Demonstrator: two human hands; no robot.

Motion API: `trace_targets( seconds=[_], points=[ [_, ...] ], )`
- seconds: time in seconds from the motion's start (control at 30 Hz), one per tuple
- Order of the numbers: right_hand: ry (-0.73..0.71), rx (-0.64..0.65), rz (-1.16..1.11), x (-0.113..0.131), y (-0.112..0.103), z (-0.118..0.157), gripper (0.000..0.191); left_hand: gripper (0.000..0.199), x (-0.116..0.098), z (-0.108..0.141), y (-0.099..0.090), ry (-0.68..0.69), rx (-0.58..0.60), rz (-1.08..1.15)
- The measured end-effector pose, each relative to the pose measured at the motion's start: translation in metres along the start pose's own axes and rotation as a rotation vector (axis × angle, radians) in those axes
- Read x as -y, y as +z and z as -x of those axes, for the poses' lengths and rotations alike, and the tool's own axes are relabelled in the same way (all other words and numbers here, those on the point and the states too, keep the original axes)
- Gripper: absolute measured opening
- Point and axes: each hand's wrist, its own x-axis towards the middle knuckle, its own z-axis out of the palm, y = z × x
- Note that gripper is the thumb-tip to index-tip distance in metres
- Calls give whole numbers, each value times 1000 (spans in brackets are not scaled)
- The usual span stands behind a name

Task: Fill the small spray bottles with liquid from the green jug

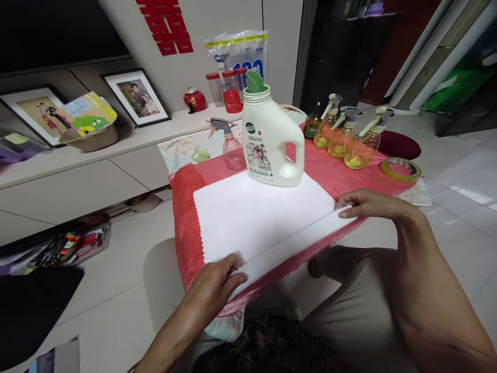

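Along white cloth's (264, 212) near edge, both hands' (213, 286) (365, 203) fingers (236, 281) pinching fold (291, 247), bottle (272, 134) well apart

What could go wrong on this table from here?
The detergent jug stands on the white cloth that the left hand and right hand grip, so a tug might tip it. It is uncapped, so anything inside could spill. Falling, it might knock the pink spray bottle beside it.

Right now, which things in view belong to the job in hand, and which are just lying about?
In the job:
- white cloth, near edge folded, pinched by left hand and right hand
- white jug, standing on the cloth, so probably

Likely lying about:
- tape roll
- spray bottles
- photo frames
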Motion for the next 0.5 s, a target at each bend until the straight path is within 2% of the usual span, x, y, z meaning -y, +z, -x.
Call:
trace_targets(
  seconds=[0.2,0.27,0.33,0.4,0.47,0.5],
  points=[
    [74,-32,44,-3,1,-7,64,13,3,2,5,-4,-104,-128],
    [74,-78,39,-4,-2,-4,68,22,6,6,5,83,-194,-158],
    [56,-145,22,-3,-5,3,74,27,8,11,5,209,-332,-164],
    [16,-222,-19,2,-7,13,76,22,5,18,5,318,-439,-131],
    [-37,-235,-94,12,-5,23,71,16,0,23,6,390,-436,-54],
    [-58,-188,-143,19,-3,26,68,15,-4,25,6,418,-389,-11]
  ],
)
